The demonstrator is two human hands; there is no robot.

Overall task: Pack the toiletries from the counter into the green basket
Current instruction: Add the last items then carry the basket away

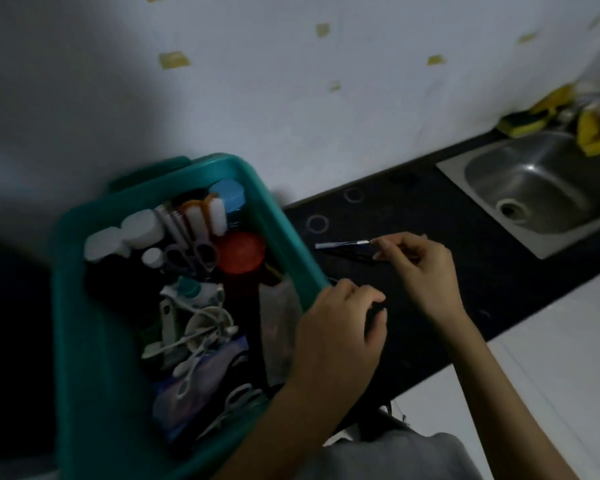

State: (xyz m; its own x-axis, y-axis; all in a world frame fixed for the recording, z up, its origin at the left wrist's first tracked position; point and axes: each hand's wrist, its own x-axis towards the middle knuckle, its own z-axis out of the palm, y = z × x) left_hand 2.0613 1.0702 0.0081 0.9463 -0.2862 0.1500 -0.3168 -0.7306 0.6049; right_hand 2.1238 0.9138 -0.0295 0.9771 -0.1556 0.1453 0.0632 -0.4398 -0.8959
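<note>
Nearest, a grey garment and a pale floor were seen below the edge of the black worktop. The green basket was placed at the worktop's left end and was filled with toiletries: cotton swabs, scissors, white-capped bottles, a red-lidded jar and a blue-capped container. The left hand was laid against the basket's right rim with fingers curled; whether anything was gripped could not be told. Just beyond, a slim silvery tool was pinched by the right hand above the worktop. Two pale ring marks were left on the surface. Farther right, a steel sink was set into the worktop, with yellow-green sponges behind it. The room was closed off by a white wall dotted with yellow squares.
</note>
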